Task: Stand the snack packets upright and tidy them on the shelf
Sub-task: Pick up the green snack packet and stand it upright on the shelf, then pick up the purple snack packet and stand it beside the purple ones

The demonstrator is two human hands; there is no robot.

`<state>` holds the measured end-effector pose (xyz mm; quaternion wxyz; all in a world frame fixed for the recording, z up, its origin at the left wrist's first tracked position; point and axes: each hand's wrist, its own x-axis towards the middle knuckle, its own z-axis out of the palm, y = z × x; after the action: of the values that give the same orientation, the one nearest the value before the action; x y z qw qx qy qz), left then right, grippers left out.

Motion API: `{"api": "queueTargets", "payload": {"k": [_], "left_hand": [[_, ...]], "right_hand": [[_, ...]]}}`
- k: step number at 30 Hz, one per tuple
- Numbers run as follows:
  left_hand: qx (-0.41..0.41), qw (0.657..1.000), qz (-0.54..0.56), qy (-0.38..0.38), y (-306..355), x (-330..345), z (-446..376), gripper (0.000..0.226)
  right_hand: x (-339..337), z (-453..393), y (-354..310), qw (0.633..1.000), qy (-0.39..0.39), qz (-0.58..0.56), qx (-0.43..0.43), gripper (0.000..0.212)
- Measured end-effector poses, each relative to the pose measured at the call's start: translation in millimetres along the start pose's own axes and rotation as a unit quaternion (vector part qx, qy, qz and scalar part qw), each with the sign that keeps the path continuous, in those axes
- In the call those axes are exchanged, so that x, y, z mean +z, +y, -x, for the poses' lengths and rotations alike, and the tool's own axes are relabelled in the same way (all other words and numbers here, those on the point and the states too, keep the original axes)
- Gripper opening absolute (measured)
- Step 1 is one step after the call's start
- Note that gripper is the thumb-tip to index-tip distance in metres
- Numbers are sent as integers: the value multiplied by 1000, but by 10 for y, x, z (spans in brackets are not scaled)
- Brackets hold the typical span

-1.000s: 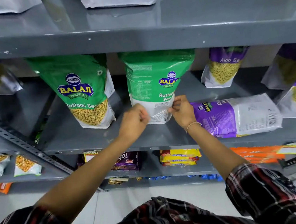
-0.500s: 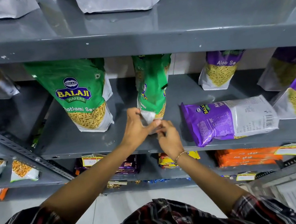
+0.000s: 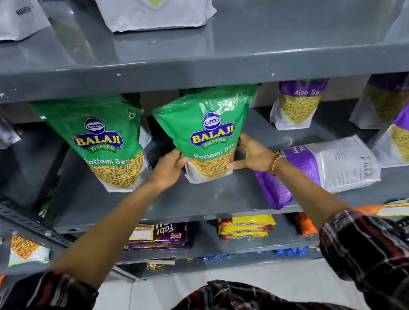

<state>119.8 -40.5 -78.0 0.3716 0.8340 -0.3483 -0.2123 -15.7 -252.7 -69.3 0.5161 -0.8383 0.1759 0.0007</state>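
We see the green packet (image 3: 210, 132) standing upright on the grey shelf (image 3: 191, 199), its front facing us. Bare shelf lies in front of it, out to the front edge. A gap sits on each side, and its top is close under the upper shelf (image 3: 184, 69). Our left hand (image 3: 167, 170) presses the packet's lower left side and our right hand (image 3: 252, 154) presses its lower right side, so both hands are clamped on it. It is shiny green with a clear window low down showing yellow sticks. A second green packet (image 3: 101, 141) stands just beside it on the left. A purple packet (image 3: 328, 164) lies flat near our right wrist.
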Motion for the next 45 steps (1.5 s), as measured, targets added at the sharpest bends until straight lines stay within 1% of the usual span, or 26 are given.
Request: {"api": "queueTargets", "payload": {"k": [2, 4, 7, 9, 11, 13, 14, 15, 16, 17, 19, 20, 22, 24, 25, 26, 28, 29, 31, 33, 35, 37, 39, 42, 43, 45], "left_hand": [[-5, 1000, 6, 12, -15, 15, -61, 31], [-8, 1000, 7, 21, -27, 16, -125, 30], [-5, 1000, -5, 23, -42, -6, -189, 30], [8, 999, -16, 38, -45, -9, -170, 29], [12, 996, -24, 82, -38, 28, -92, 29], [-19, 987, -8, 159, -24, 137, 70, 28], [-39, 982, -1, 184, -7, 221, 176, 30], [-57, 981, 10, 185, 23, 320, 305, 31], [-68, 984, 29, 161, 84, 423, 443, 29], [-69, 989, 62, 115, 172, 530, 571, 26], [-40, 991, 129, -5, 406, 731, 768, 17], [-11, 988, 140, -66, 540, 823, 822, 14], [30, 964, 178, -197, 819, 1021, 865, 14], [26, 918, 223, -328, 1055, 1253, 871, 21], [18, 898, 229, -374, 1145, 1384, 857, 26], [7, 887, 229, -401, 1230, 1513, 840, 30], [-21, 877, 244, -414, 1370, 1763, 789, 36], [-42, 871, 266, -410, 1428, 1878, 758, 36], [-94, 860, 322, -384, 1552, 2079, 712, 30], [-151, 866, 356, -319, 1665, 2247, 647, 28], [-207, 875, 362, -246, 1784, 2366, 572, 42], [-244, 872, 381, -187, 1871, 2471, 510, 52], [-255, 868, 411, -108, 1941, 2566, 488, 51], [-239, 867, 438, 13, 2003, 2620, 453, 38], [-231, 866, 441, 45, 2013, 2600, 424, 35], [-207, 875, 428, 96, 2030, 2502, 342, 28]], "right_hand": [[80, 0, 24, 999, 32, -39, 21, 83], [160, 25, 43, 996, 74, -50, 22, 80], [248, 73, 43, 992, 126, -4, 19, 74], [277, 103, 6, 990, 138, 16, 21, 74], [274, 129, -37, 991, 131, 24, 24, 76], [205, 175, -72, 994, 92, 48, 25, 77], [133, 209, -70, 995, 69, 68, 25, 77], [26, 254, -60, 994, 51, 89, 24, 76], [-117, 305, -39, 992, 42, 116, 27, 74], [-289, 367, -17, 987, 44, 150, 32, 69], [-678, 501, 54, 973, 67, 215, 48, 54], [-879, 570, 107, 963, 75, 249, 66, 45], [-1261, 675, 238, 934, 96, 315, 139, 32], [-1561, 746, 368, 895, 106, 380, 209, 31], [-1668, 778, 421, 883, 99, 401, 224, 32], [-1747, 806, 467, 876, 83, 416, 230, 34], [-1874, 848, 565, 876, 41, 431, 214, 43], [-1919, 865, 589, 875, 17, 440, 201, 46], [-2010, 890, 655, 881, -32, 440, 172, 42], [-2100, 889, 729, 883, -69, 437, 155, 44], [-2167, 911, 774, 895, -94, 411, 145, 53], [-2206, 941, 817, 907, -124, 374, 150, 57], [-2245, 982, 873, 925, -131, 327, 142, 53], [-2274, 1072, 1022, 971, -130, 181, 84, 27], [-2260, 1122, 1076, 981, -123, 129, 75, 23], [-2224, 1219, 1178, 993, -96, 47, 51, 30]]}}
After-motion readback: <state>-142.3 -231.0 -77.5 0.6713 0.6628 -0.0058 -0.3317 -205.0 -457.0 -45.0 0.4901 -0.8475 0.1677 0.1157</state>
